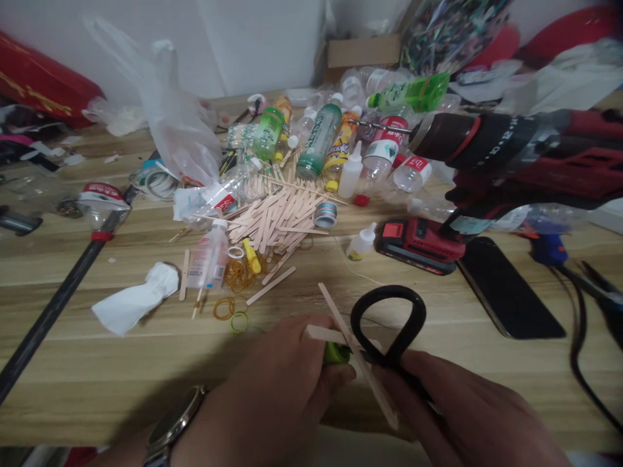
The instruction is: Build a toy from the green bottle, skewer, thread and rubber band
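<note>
At the far left of the table (97,363), a long black rod (53,305) runs diagonally, and a crumpled white tissue (134,301) lies just right of it. Right of the tissue, rubber bands (232,310) lie scattered below a small clear bottle (209,256), and the heap of craft sticks (277,217) spreads beyond them, backed by a row of plastic drink bottles (318,139). Nearer the camera than that heap, the left hand (272,395), with a wristwatch (172,425) on its wrist, is closed around a small green object (335,353) and a short craft stick (321,335). A longer craft stick (357,355) slants across between both hands. The right hand (457,415) grips black scissors (389,324), whose handle loop stands up just right of the slanted stick; I cannot tell how the blades stand. Right of the heap, a red battery pack (418,243) lies by a dark phone (509,288), with a red cordless drill (511,152) above them.
</note>
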The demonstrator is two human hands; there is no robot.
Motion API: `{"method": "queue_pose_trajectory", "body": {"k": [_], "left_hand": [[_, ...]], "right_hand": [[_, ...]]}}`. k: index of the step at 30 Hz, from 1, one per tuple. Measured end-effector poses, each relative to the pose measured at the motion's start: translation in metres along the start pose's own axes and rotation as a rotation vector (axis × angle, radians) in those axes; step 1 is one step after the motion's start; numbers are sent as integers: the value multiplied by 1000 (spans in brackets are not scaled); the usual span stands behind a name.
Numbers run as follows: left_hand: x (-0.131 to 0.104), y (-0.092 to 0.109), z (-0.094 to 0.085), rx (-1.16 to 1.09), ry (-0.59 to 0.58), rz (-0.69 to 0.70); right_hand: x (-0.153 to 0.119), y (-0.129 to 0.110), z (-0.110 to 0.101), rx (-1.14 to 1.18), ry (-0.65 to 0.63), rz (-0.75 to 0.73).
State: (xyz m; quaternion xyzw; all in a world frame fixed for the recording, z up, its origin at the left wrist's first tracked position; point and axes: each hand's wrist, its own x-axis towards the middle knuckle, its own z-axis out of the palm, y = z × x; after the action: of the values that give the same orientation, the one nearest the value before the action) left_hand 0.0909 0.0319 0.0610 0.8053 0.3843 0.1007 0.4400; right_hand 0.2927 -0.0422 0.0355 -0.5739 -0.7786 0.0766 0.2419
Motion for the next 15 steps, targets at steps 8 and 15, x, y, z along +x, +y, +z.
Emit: {"method": "queue_pose_trajectory", "body": {"k": [8,15], "left_hand": [[-1,0,0,59,-54,2],[1,2,-2,44,-127,-4]], "right_hand": [[-4,5,-2,66,-61,25],[-2,6,-2,124,-119,90]]}}
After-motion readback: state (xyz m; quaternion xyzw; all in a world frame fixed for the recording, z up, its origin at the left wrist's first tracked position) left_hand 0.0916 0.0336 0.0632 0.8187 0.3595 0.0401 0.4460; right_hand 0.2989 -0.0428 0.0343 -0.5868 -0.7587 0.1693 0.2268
